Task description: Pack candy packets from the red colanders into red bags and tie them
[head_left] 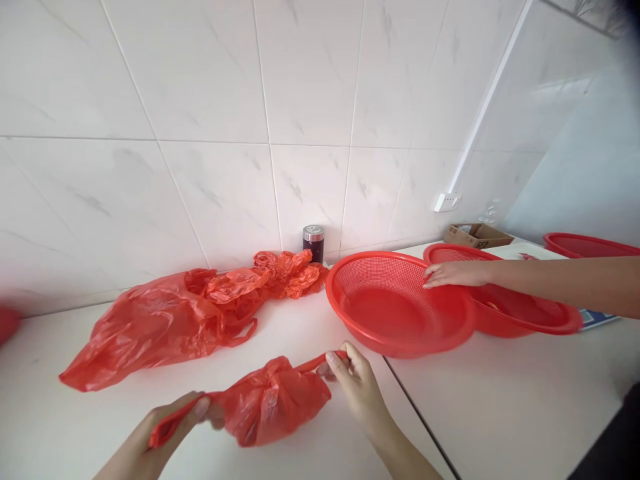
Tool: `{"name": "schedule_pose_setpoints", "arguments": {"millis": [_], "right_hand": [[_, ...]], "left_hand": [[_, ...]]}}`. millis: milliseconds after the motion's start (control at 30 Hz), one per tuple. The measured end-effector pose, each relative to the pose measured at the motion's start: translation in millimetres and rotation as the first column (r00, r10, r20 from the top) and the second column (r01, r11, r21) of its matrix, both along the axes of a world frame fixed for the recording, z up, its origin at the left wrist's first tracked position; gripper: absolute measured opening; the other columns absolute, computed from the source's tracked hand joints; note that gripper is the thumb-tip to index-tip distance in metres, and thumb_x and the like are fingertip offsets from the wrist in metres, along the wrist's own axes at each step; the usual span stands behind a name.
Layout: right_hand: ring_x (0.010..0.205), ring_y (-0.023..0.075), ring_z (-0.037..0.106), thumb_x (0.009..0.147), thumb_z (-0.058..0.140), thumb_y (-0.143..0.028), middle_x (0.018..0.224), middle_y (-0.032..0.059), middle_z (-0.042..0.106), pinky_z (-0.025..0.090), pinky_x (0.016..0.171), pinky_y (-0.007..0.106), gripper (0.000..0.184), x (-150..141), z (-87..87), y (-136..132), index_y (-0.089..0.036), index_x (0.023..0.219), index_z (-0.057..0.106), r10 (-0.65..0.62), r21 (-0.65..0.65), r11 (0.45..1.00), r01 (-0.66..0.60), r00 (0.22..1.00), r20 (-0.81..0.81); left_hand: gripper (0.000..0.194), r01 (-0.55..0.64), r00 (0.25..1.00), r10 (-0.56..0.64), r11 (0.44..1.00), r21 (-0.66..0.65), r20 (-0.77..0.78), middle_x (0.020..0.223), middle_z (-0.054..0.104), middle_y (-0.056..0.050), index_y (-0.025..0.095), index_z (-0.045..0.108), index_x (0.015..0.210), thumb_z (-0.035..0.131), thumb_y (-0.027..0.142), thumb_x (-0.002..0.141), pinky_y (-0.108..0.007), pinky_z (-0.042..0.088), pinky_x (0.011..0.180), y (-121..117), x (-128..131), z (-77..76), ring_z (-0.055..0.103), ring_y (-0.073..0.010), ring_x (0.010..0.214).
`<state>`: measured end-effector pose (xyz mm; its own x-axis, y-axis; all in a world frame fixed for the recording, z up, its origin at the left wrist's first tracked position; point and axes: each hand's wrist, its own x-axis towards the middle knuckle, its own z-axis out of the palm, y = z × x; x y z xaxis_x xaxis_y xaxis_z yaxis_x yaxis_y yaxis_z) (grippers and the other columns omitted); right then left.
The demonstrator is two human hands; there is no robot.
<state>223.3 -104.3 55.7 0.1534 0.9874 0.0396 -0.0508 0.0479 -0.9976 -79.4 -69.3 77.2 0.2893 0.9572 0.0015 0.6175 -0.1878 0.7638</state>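
A filled red plastic bag (280, 403) is stretched between my hands over the white table, its top gathered. My left hand (177, 427) is closed on one handle of it, with the loop lying across my palm. On the other side my right hand (355, 383) pinches the opposite handle between thumb and fingers. What the bag contains is hidden by the red plastic. Behind it lies a larger red plastic bag (155, 323), with crumpled red bags (290, 273) at its right end near the wall.
A co-worker's hand (457, 273) reaches from the right to the rim of a red plastic basket (345, 320). Another red basket (540, 323) stands beside it. A dark lidded jar (313, 245) and a cardboard box (477, 235) are by the wall. A seam (415, 403) crosses the white tabletop (500, 400).
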Motion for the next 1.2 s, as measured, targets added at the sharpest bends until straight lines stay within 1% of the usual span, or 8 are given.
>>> {"name": "schedule_pose_setpoints", "arguments": {"millis": [100, 233, 367, 500, 767, 967, 1100, 1200], "right_hand": [[0.077, 0.0212, 0.063, 0.087, 0.053, -0.051, 0.08, 0.0015, 0.061, 0.049, 0.077, 0.037, 0.031, -16.4, -11.0, 11.4, -0.024, 0.081, 0.039, -0.114, 0.11, 0.99, 0.085, 0.947, 0.301], [0.083, 0.0287, 0.062, 0.083, 0.057, -0.047, 0.087, 0.005, 0.062, 0.047, 0.075, 0.042, 0.029, -40.4, -27.9, 21.3, -0.025, 0.098, 0.044, -0.145, 0.158, 0.985, 0.063, 0.798, 0.585], [0.077, 0.0263, 0.062, 0.084, 0.052, -0.037, 0.086, 0.0034, 0.061, 0.047, 0.07, 0.039, 0.02, -42.3, -45.2, 34.4, -0.026, 0.098, 0.043, -0.141, 0.136, 0.987, 0.081, 0.844, 0.518], [0.06, 0.0178, 0.054, 0.08, 0.053, -0.032, 0.07, -0.0041, 0.053, 0.043, 0.057, 0.029, 0.018, -30.0, -49.5, 52.1, -0.026, 0.084, 0.036, -0.116, 0.079, 0.993, 0.091, 0.892, 0.437], [0.068, 0.0139, 0.052, 0.083, 0.051, -0.034, 0.075, -0.0043, 0.048, 0.045, 0.065, 0.025, 0.025, -11.2, -57.4, 62.4, -0.026, 0.079, 0.027, -0.134, 0.043, 0.991, 0.127, 0.93, 0.342], [0.073, 0.0198, 0.06, 0.083, 0.053, -0.026, 0.082, -0.0014, 0.061, 0.037, 0.063, 0.028, 0.017, -8.6, -66.0, 66.0, -0.026, 0.083, 0.037, -0.158, -0.008, 0.982, 0.186, 0.853, 0.498], [0.069, 0.021, 0.061, 0.077, 0.057, -0.015, 0.073, -0.0012, 0.062, 0.031, 0.06, 0.027, 0.018, -10.5, -66.9, 71.0, -0.025, 0.082, 0.043, -0.169, -0.022, 0.975, 0.221, 0.803, 0.572], [0.069, 0.0215, 0.061, 0.075, 0.059, -0.014, 0.071, -0.0011, 0.062, 0.031, 0.06, 0.027, 0.02, -9.8, -66.6, 70.1, -0.025, 0.08, 0.042, -0.185, -0.024, 0.971, 0.238, 0.81, 0.557]], "left_hand": [[0.034, -0.063, 0.994, 0.061, 0.998, 0.013, 0.09, 0.091, 0.066, -0.002, 0.028, 0.058, 0.089, 0.038, 0.055, 0.091, -0.033, 0.047, 0.084, -1.7, 33.1, -11.2, 0.06, -0.0245, 0.094], [0.037, -0.186, 0.968, 0.174, 0.981, 0.056, 0.18, 0.096, 0.065, -0.003, 0.026, 0.053, 0.099, 0.029, 0.054, 0.094, -0.033, 0.046, 0.084, 17.1, 84.2, -35.8, 0.061, -0.0226, 0.094], [0.035, -0.173, 0.982, 0.168, 0.983, 0.062, 0.08, 0.087, 0.068, -0.001, 0.027, 0.053, 0.084, 0.033, 0.054, 0.092, -0.034, 0.045, 0.077, 51.1, 102.1, -53.7, 0.063, -0.0232, 0.082], [0.034, -0.114, 0.993, 0.113, 0.992, 0.062, 0.01, 0.073, 0.068, 0.001, 0.026, 0.052, 0.075, 0.036, 0.052, 0.09, -0.032, 0.047, 0.072, 76.7, 98.1, -54.0, 0.064, -0.022, 0.073], [0.038, -0.083, 0.984, 0.094, 0.994, 0.074, -0.151, 0.097, 0.073, -0.005, 0.025, 0.059, 0.094, 0.025, 0.043, 0.094, -0.03, 0.048, 0.084, 77.2, 85.8, -50.2, 0.068, -0.0223, 0.095], [0.034, -0.093, 0.847, 0.128, 0.991, 0.092, -0.517, 0.086, 0.072, -0.009, 0.025, 0.06, 0.106, 0.037, 0.014, 0.084, -0.042, 0.048, 0.07, 75.3, 88.0, -60.4, 0.068, -0.0304, 0.078], [0.023, -0.053, 0.763, 0.11, 0.993, 0.107, -0.637, 0.088, 0.068, -0.005, 0.018, 0.059, 0.111, 0.047, 0.021, 0.092, -0.042, 0.05, 0.075, 80.8, 96.5, -63.4, 0.065, -0.0213, 0.076], [0.022, -0.033, 0.751, 0.098, 0.993, 0.111, -0.653, 0.094, 0.068, -0.005, 0.017, 0.059, 0.111, 0.048, 0.025, 0.094, -0.042, 0.05, 0.078, 81.8, 96.0, -62.8, 0.065, -0.0202, 0.081]]}}
